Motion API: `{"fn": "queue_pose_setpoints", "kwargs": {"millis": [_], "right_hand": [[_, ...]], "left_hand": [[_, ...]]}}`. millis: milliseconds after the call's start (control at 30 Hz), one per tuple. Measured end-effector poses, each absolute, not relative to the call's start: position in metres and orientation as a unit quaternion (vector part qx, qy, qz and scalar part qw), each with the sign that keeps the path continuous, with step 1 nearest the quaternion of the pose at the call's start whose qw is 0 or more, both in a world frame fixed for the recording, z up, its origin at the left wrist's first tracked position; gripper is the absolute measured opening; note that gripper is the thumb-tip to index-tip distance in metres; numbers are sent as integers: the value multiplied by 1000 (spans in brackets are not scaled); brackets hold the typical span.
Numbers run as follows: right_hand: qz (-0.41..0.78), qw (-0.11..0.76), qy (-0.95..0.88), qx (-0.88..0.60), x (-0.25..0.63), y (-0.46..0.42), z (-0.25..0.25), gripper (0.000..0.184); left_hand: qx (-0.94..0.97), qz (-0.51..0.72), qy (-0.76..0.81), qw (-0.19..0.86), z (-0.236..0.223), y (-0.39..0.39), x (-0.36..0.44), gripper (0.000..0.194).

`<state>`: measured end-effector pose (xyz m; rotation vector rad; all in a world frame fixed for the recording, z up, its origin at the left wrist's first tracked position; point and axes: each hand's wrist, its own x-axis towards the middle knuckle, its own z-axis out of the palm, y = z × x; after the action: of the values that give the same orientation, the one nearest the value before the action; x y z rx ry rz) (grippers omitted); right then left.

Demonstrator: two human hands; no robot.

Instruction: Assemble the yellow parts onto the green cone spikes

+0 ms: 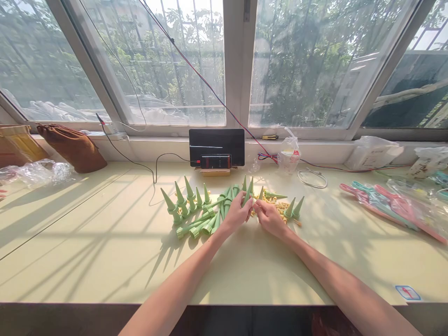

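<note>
My left hand [238, 213] is closed on a green plastic spike [248, 193], its pointed end up. Close beside it, my right hand [270, 218] is pinched at the base of the spike; whatever its fingers hold is too small to make out. Small yellow parts [282, 208] lie in a loose pile behind and to the right of my right hand. Two green spikes [296, 209] stand at the right of that pile. To the left of my left hand lie several green spikes [206, 226], and a group of upright green spikes [181, 200] stands beyond them.
A black tablet [217, 140] leans at the window sill, with a black device [216, 161] before it. A plastic cup in a bag [289, 151] and a coiled white cable [312, 179] are at right. Pink and teal plastic items [388, 203] lie farther right; a brown pouch [73, 147] is at left.
</note>
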<state>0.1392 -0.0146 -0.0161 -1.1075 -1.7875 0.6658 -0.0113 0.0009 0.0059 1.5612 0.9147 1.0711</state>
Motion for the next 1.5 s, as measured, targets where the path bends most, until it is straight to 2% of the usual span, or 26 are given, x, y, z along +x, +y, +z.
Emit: {"fn": "queue_pose_setpoints", "kwargs": {"millis": [733, 1233, 1500], "right_hand": [[299, 459, -700, -458, 138, -13, -19, 52], [336, 466, -692, -438, 137, -18, -12, 35], [302, 484, -690, -444, 138, -18, -11, 33]], "left_hand": [[676, 454, 373, 446, 10, -1, -11, 24], [618, 482, 381, 491, 3, 2, -10, 28], [587, 463, 388, 540, 9, 1, -9, 35]]}}
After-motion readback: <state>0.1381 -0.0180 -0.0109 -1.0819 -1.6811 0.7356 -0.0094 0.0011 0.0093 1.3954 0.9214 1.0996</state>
